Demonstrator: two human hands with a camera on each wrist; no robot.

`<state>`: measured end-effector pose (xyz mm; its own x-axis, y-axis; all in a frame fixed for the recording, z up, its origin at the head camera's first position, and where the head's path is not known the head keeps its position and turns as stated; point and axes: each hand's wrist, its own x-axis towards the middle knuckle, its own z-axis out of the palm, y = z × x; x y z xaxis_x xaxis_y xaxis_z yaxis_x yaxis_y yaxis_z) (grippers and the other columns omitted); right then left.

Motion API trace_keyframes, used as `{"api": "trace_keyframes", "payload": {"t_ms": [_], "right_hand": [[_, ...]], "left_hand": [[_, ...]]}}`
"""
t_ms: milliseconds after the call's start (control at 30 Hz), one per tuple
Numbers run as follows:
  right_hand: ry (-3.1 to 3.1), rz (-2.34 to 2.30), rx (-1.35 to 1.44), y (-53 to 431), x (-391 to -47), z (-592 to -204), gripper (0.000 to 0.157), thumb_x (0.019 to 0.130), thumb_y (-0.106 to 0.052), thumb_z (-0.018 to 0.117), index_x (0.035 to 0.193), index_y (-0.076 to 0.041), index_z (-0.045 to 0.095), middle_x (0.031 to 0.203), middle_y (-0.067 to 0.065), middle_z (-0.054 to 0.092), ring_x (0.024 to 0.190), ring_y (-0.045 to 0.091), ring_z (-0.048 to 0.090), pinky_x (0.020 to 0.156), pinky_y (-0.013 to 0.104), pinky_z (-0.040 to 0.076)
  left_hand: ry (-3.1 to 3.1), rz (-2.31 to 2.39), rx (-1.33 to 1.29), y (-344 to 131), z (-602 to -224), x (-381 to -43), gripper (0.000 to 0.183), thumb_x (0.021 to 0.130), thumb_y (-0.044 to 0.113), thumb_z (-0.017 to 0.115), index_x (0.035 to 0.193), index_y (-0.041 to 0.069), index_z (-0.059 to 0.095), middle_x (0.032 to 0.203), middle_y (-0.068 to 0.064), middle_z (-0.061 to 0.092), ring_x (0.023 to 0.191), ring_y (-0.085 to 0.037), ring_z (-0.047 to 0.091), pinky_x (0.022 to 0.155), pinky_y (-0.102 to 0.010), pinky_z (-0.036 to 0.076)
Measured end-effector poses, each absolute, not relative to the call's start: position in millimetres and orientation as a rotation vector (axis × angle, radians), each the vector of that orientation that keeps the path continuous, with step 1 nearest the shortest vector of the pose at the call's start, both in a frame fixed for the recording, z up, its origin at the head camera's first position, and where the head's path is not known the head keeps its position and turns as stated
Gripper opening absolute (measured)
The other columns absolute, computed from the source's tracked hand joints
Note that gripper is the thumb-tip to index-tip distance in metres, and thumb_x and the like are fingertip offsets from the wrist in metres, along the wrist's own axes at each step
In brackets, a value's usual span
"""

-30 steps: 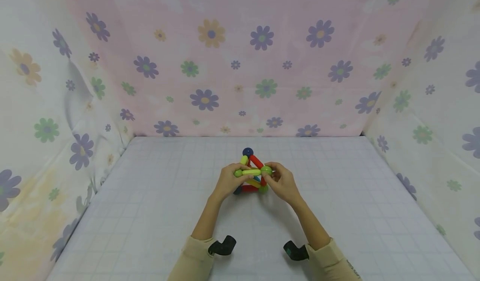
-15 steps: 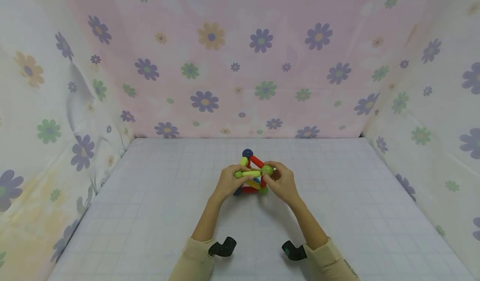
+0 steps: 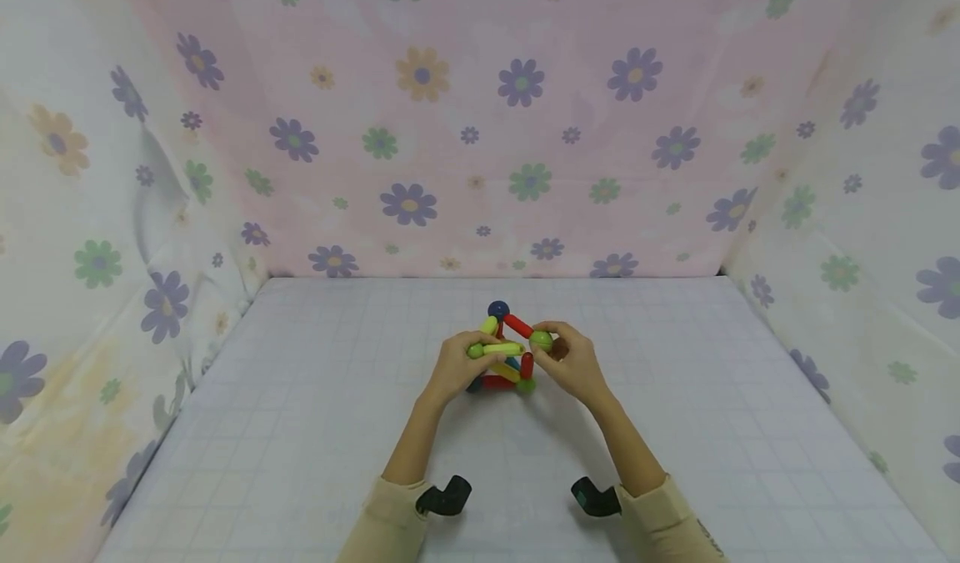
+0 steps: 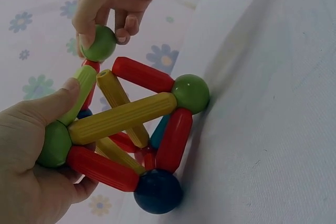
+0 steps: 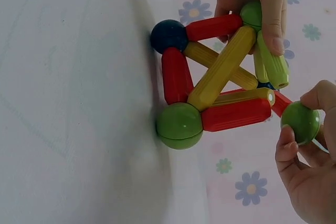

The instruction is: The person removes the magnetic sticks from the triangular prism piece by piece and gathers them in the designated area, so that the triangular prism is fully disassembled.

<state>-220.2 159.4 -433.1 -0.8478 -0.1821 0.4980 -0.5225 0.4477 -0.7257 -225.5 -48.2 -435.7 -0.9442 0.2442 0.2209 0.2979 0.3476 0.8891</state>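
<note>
A frame of magnetic rods and balls stands on the table between the hands. My left hand (image 3: 453, 367) holds its near left green ball (image 4: 55, 144), thumb lying along a lime rod (image 4: 81, 94). My right hand (image 3: 573, 367) pinches another green ball (image 5: 300, 123) between thumb and fingers. A red rod (image 3: 518, 326) runs from that ball back to the navy ball (image 3: 498, 310) at the far top. Apart from the pinched ball are the lime rod's free end and the top of an upright red rod (image 5: 237, 115). A yellow rod (image 4: 123, 119) crosses the frame's side diagonally.
A green ball (image 4: 191, 94) and a navy ball (image 4: 157, 191) form lower corners on the white gridded table (image 3: 300, 429). Floral cloth walls (image 3: 465, 154) rise behind and at both sides. Black wrist mounts (image 3: 448, 496) stick out from the sleeves.
My right hand has moved slightly right with the green ball, opening a gap from the lime rod and the upright red rod. My left hand has barely moved.
</note>
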Motion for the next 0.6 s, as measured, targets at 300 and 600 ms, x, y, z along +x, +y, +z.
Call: {"api": "trace_keyframes", "payload": {"t_ms": [300,600], "right_hand": [[-2.393,1.344,0.675,158.4,-220.8,-434.0,0.027,0.078,0.0,0.066,0.105,0.003,0.064,0.084,0.009,0.064,0.057,0.009,0.048,0.052,0.021,0.044],[-2.448,1.414,0.72,159.7,-221.2,-429.2,0.024,0.084,0.005,0.061,0.108,0.006,0.061,0.084,0.013,0.062,0.056,0.008,0.044,0.05,0.02,0.038]], "left_hand": [[-2.487,-1.696,-0.546,-47.9,-436.4,-224.7,0.021,0.082,0.016,0.073,0.097,0.001,0.07,0.087,-0.01,0.061,0.07,-0.014,0.049,0.057,-0.02,0.04],[-2.449,-1.684,-0.504,-46.3,-438.7,-225.0,0.021,0.08,0.015,0.075,0.096,0.002,0.07,0.09,-0.01,0.064,0.073,-0.013,0.047,0.06,-0.021,0.039]]}}
